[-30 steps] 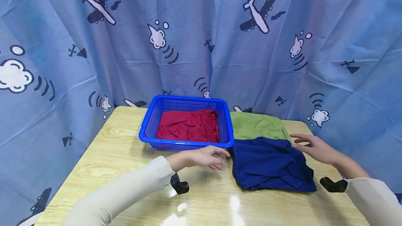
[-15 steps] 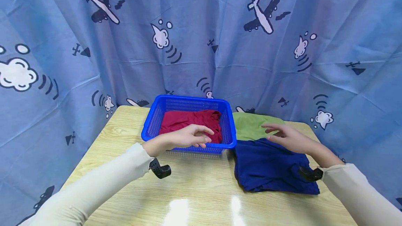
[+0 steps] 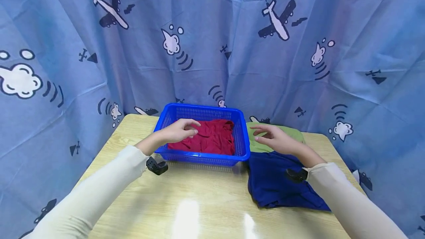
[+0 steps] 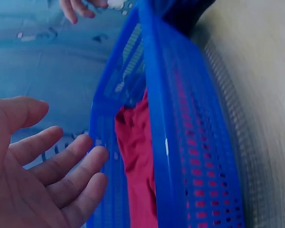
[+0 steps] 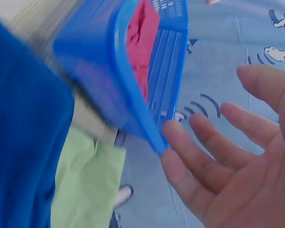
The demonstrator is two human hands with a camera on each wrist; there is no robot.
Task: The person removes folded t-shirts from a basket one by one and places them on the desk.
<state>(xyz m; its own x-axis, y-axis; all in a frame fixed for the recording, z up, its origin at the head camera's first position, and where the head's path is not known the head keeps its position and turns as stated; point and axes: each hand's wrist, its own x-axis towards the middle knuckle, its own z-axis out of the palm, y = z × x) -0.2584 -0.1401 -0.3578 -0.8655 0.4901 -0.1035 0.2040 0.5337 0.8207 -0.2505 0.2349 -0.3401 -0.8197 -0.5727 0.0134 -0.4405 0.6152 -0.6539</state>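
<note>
A blue plastic basket (image 3: 212,156) stands at the back of the table with a folded red cloth (image 3: 217,139) lying in it. My left hand (image 3: 177,131) hangs over the basket's left part, fingers spread and holding nothing. To the right of the basket, my right hand (image 3: 273,138) hovers above a folded green cloth (image 3: 292,132), its fingers relaxed and pointing at the basket's right rim. In the right wrist view its fingertips overlap the rim. A folded navy cloth (image 3: 275,183) lies in front of the green one, partly hidden by my right forearm.
The light wooden table (image 3: 166,202) reaches back to a blue curtain (image 3: 199,58) printed with airplanes and clouds. Black wrist cameras (image 3: 157,166) hang under both wrists, close above the table and the navy cloth.
My left hand has moved left and back, from in front of the basket to over it. My right hand has moved left from beside the navy cloth to over the green cloth.
</note>
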